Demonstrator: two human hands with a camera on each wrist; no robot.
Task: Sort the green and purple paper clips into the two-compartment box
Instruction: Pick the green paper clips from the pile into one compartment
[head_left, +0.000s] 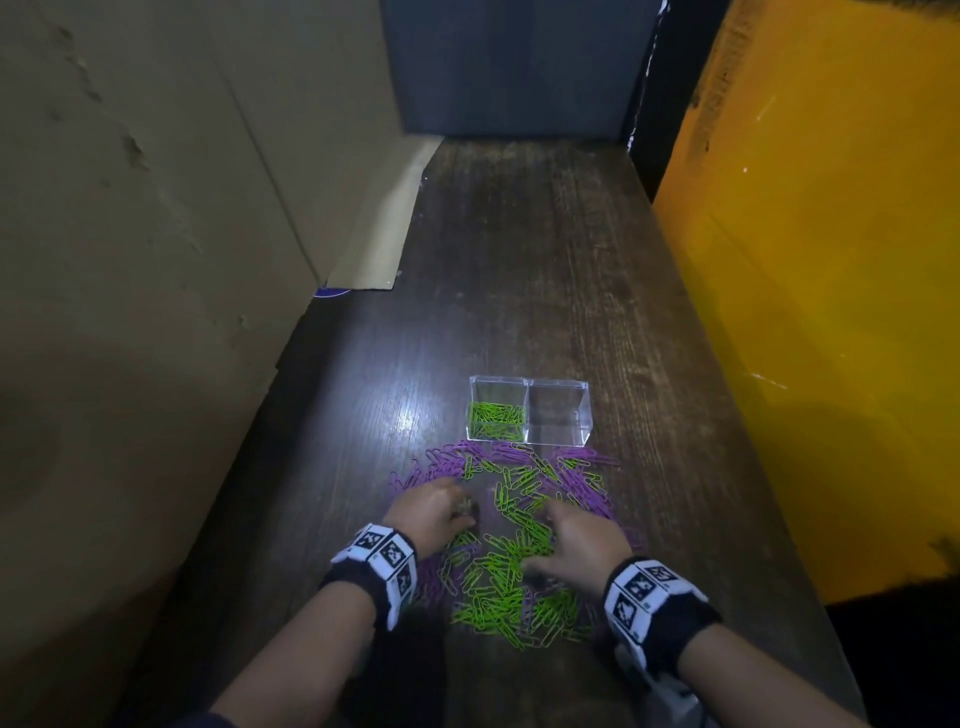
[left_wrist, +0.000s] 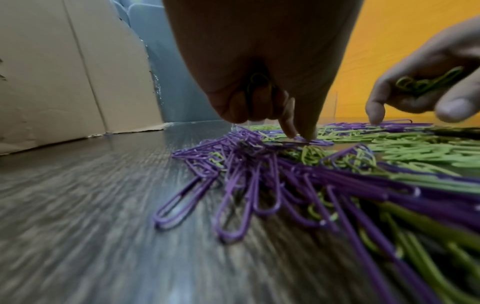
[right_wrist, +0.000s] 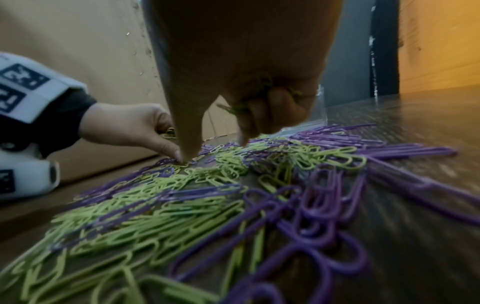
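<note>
A clear two-compartment box stands on the dark wooden table. Its left compartment holds green paper clips; its right compartment looks empty. In front of it lies a mixed pile of green clips and purple clips. My left hand is down on the pile's left side. It holds a bunch of green clips in its curled fingers, two fingertips touching the pile. My right hand is on the pile's right, gripping green clips while its fingertips touch the clips below.
A cardboard wall runs along the table's left side and a yellow panel along the right. A grey panel closes the far end. Bare table stretches beyond the box.
</note>
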